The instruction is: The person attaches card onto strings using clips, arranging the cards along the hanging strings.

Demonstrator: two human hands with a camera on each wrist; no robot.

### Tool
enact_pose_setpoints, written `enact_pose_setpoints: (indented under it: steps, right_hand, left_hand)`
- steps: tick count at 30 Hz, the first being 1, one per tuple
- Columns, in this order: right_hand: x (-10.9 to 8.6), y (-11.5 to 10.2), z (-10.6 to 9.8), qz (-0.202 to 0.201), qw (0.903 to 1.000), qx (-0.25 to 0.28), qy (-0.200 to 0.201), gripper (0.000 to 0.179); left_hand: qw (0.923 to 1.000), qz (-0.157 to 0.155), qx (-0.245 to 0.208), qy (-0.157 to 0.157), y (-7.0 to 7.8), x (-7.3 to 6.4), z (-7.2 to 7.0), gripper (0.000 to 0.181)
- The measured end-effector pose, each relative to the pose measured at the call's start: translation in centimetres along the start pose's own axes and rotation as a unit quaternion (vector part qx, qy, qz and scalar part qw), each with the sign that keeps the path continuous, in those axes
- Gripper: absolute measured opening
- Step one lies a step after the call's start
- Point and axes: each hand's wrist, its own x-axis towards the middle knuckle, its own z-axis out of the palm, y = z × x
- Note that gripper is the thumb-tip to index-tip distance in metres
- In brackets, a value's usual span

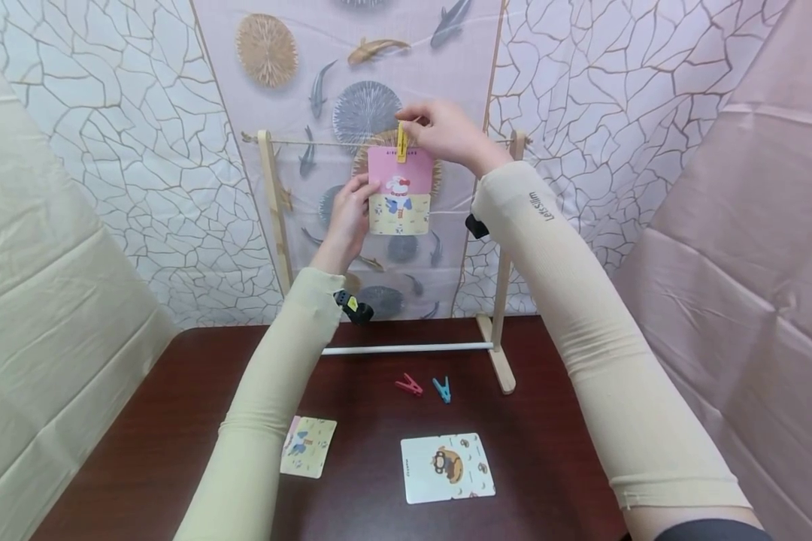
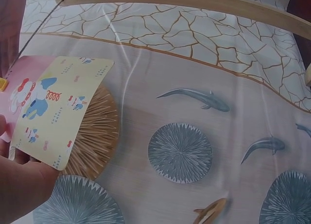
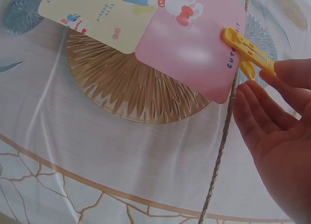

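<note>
A pink and yellow card (image 1: 400, 210) with a cartoon print hangs at the rope (image 3: 224, 136) strung across a wooden frame. At the card's left edge, my left hand (image 1: 349, 214) pinches it between thumb and fingers. My right hand (image 1: 446, 137) is above the card's top edge, pinching a yellow clothespin (image 3: 250, 50) by its handle end. The clothespin's tip lies over the card's printed top edge at the rope. In the left wrist view, the card (image 2: 58, 107) is slightly bowed, and only a corner of the yellow clothespin (image 2: 3, 84) shows.
On the dark red table (image 1: 196, 421) lie a pink clothespin (image 1: 410, 385), a blue clothespin (image 1: 443, 389), a white monkey card (image 1: 446, 467) and another pink and yellow card (image 1: 311, 447), partly behind my left sleeve. The frame's right post (image 1: 503, 293) stands beside my right forearm.
</note>
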Motion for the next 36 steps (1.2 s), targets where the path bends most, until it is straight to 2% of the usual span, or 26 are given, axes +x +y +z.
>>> enact_pose_setpoints:
  steps: [4,10,24,30,36]
  right_hand:
    - [-0.1,0.1,-0.2,0.003,0.9998,0.016,0.008,0.043]
    - [-0.4,0.4,-0.5,-0.004,0.9997,0.01,0.022,0.042]
    - [-1.9,1.9,-1.3,-0.035,0.9966,-0.009,0.074,0.035]
    - [-2.8,2.8,-1.4,-0.041,0.9964,-0.007,0.074,0.032]
    - [-3.9,3.7,-1.6,-0.023,0.9977,-0.012,0.063,0.033]
  left_hand:
    - [1.0,-0.002,0.005,0.002,0.0,0.0,-0.2,0.014]
    - [0.9998,-0.012,0.011,0.008,0.0,-0.2,-0.9,0.02]
    - [0.9986,-0.04,0.017,0.03,-0.7,-0.6,-2.8,0.009]
    - [0.9975,-0.058,0.037,0.019,-1.1,-1.3,-3.9,0.013]
    - [0.9964,-0.066,0.049,0.022,-1.5,-1.8,-5.0,0.019]
